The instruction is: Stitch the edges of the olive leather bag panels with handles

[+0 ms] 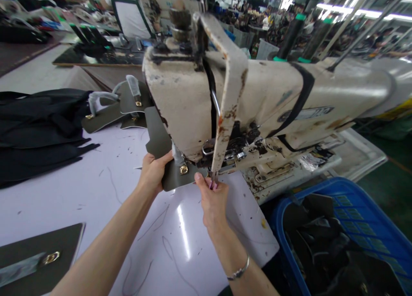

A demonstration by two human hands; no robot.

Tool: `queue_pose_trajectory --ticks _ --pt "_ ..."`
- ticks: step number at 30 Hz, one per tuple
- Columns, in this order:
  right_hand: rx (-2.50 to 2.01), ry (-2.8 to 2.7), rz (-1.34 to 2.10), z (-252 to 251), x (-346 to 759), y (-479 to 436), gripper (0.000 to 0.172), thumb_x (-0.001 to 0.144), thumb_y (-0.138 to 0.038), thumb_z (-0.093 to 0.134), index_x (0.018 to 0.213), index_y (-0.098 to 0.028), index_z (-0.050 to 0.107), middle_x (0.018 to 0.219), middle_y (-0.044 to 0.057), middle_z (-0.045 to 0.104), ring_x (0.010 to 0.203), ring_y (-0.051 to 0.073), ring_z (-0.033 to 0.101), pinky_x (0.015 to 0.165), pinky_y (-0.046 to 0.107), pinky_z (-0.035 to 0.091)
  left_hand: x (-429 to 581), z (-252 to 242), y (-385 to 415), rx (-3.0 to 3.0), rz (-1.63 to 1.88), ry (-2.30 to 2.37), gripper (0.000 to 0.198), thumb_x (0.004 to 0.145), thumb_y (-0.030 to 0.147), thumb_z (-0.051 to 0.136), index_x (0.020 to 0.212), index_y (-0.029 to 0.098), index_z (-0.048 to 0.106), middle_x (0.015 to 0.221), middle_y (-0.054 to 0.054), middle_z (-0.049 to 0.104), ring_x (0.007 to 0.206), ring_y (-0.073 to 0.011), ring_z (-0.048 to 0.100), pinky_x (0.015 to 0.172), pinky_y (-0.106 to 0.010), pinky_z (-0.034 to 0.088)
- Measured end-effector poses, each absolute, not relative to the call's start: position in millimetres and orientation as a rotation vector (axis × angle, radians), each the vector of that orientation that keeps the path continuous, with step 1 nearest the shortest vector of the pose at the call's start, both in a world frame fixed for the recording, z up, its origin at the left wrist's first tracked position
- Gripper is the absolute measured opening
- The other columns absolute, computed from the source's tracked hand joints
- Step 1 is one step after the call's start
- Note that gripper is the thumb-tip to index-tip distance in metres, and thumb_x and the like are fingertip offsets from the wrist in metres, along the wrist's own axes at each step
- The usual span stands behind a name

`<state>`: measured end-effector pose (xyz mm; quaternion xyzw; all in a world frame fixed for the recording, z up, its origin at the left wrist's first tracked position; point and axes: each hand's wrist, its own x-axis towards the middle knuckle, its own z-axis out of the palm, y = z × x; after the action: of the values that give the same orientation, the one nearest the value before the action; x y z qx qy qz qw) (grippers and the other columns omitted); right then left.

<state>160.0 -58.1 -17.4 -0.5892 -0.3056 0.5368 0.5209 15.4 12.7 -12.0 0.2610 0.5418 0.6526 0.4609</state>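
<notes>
My left hand [152,171] is closed on the left edge of a dark olive bag panel [174,178], thumb on top. The panel carries a gold metal fitting [183,169] and a plastic-wrapped strap, and part of it lies hidden under the head of the sewing machine [183,98]. At the panel's right corner, below the needle area, my right hand [213,199] is closed around a small metal tool with pink on it, which looks like thread snips [213,182]. The right thumb tip is at the panel's edge. The needle itself is hidden.
More olive panels [106,115] with wrapped handles lie behind, beside black fabric pieces [38,132]. Another panel [69,244] rests at front left. Loose threads lie on the white table [154,253]. A blue basket [341,186] of dark pieces stands at right.
</notes>
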Motion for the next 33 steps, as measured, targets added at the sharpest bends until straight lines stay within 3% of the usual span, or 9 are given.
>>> queue_pose_trajectory --ticks 4,10,21,29,33 --pt "-1.37 -0.644 1.244 -25 148 -58 0.053 0.079 -0.048 0.076 0.051 -0.022 0.04 0.052 -0.006 0.033 0.055 0.01 0.031 0.051 0.026 0.03 15 -12 12 0.694 1.64 1.303 0.03 0.06 0.021 0.088 0.085 0.012 0.075 0.103 -0.01 0.08 0.088 -0.0255 0.075 0.085 -0.039 0.062" --pt "-1.326 -0.613 1.217 -31 139 -55 0.047 0.081 -0.045 0.075 0.051 -0.021 0.048 0.052 -0.004 0.039 0.056 0.012 0.038 0.056 0.027 0.037 16 -11 11 0.703 1.666 1.295 0.04 0.062 0.019 0.086 0.099 0.013 0.076 0.102 -0.009 0.08 0.089 -0.0251 0.074 0.087 -0.039 0.062" --pt "-1.259 -0.487 1.236 -22 129 -47 0.035 0.08 -0.04 0.075 0.057 -0.019 0.059 0.06 0.0 0.058 0.063 0.015 0.053 0.061 0.028 0.045 12 -14 8 0.664 1.728 1.289 0.046 0.065 0.021 0.087 0.108 0.012 0.076 0.107 -0.01 0.079 0.085 -0.0201 0.074 0.09 -0.037 0.061" --pt "-1.232 -0.497 1.22 -19 130 -46 0.033 0.08 -0.036 0.073 0.057 -0.02 0.057 0.059 -0.001 0.057 0.061 0.015 0.051 0.063 0.028 0.044 21 -7 -11 0.644 1.845 1.372 0.052 0.064 0.027 0.09 0.112 0.011 0.076 0.112 -0.01 0.079 0.099 -0.0277 0.075 0.092 -0.041 0.063" --pt "-1.238 -0.496 1.244 -18 133 -46 0.033 0.08 -0.036 0.073 0.056 -0.02 0.057 0.057 -0.002 0.054 0.059 0.014 0.049 0.061 0.029 0.044 24 -9 -20 0.703 1.838 1.417 0.043 0.073 0.031 0.086 0.114 0.022 0.077 0.119 -0.005 0.077 0.115 -0.0292 0.071 0.099 -0.041 0.06"
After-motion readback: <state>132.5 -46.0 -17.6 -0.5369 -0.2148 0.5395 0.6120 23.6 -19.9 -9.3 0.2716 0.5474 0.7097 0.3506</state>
